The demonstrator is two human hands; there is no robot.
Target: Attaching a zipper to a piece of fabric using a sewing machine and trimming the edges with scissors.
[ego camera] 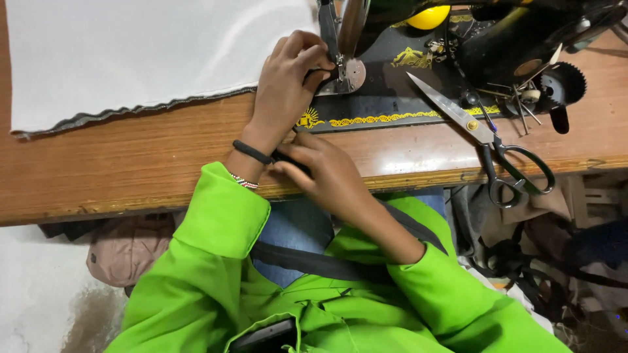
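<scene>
Both hands meet: left hand [288,85] pinches strap [327,73] at needle plate [352,75].

**Tailoring workshop, sewing station**

Black sewing machine [418,72] with yellow ornament set into a worn wooden table [131,170]. Large tailor's scissors [487,140] lie right of it, white cloth [131,52] with a dark edge spread far left. Fabric scraps and straps [543,261] piled under the table at right.
</scene>
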